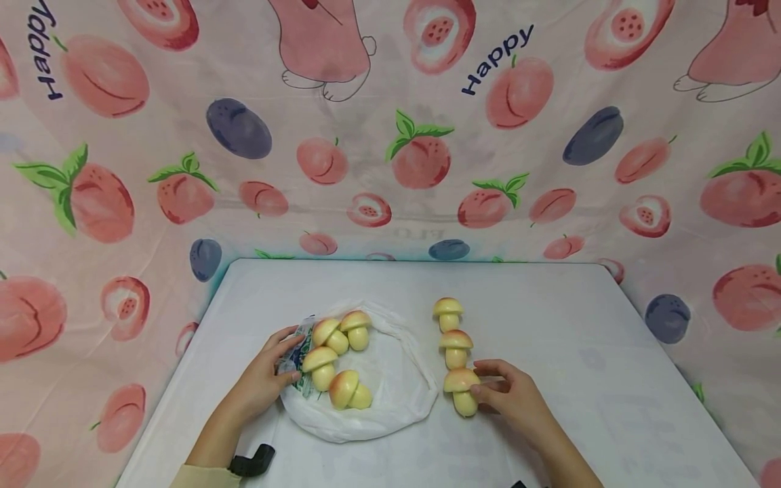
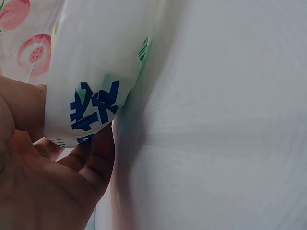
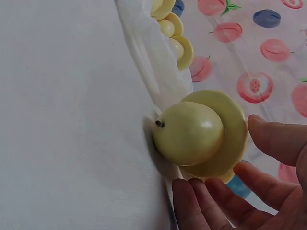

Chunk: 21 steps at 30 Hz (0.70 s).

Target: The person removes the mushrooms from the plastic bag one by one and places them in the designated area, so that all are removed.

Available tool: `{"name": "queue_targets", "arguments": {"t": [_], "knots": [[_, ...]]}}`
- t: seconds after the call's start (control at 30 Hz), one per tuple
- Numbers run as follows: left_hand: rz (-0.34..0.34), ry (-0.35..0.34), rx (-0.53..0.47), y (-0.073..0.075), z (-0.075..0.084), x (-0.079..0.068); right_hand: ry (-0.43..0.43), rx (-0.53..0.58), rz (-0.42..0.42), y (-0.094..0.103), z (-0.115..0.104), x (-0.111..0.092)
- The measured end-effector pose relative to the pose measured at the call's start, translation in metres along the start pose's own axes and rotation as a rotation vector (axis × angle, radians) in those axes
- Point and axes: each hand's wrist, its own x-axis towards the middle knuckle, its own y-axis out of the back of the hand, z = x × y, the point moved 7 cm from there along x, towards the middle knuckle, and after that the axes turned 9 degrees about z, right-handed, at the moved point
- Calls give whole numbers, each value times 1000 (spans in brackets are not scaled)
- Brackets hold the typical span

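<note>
At lower centre of the head view, my right hand pinches a light, smooth, rigid-looking toy mushroom by cap and stem, while my left hand grips the flimsy plastic bag rim.

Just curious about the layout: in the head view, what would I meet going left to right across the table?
Left hand → white plastic bag holding four toy mushrooms → column of three toy mushrooms → right hand.
</note>
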Motion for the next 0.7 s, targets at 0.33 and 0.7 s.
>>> {"name": "queue_targets", "arguments": {"t": [0.33,0.7], "knots": [[-1,5,-1,0,1,0,38,-39,34,13,-11,3],[2,8,-7,0,0,0,72,-63,57,22,-30,4]]}}
